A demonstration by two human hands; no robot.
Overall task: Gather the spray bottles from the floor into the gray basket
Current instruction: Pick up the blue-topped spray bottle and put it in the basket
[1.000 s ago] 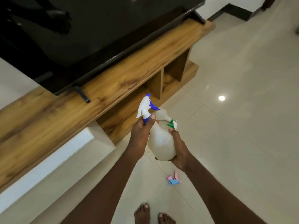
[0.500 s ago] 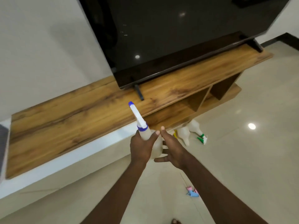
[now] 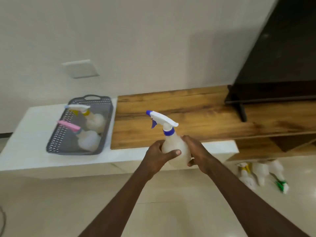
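- One white plastic spray bottle with a blue trigger and collar (image 3: 176,149) is held upright in the air in front of the wooden cabinet, nozzle pointing left.
- Two hands clasp it: the left hand (image 3: 158,157) wraps its round body from the left with the thumb across the front, and the right hand (image 3: 198,154) curls round it from the right.
- One gray perforated plastic basket with a loop handle (image 3: 56,141) sits on the white ledge (image 3: 25,151), just left of the brown wooden cabinet top (image 3: 196,120).
- The basket holds two bottles lying on their sides: a white bottle with a yellow collar and white trigger head (image 3: 92,119) at the back, and a white bottle with a pink trigger head (image 3: 85,138) in front of it.
- Three white spray bottles lie close together on the beige tiled floor (image 3: 51,202) at the right, below the cabinet: one with yellow trim (image 3: 245,175), one plain white body (image 3: 260,171), and one with a green trigger (image 3: 280,178); they are blurred.
- One black television screen on a stand (image 3: 282,57) stands on the cabinet top at the right.
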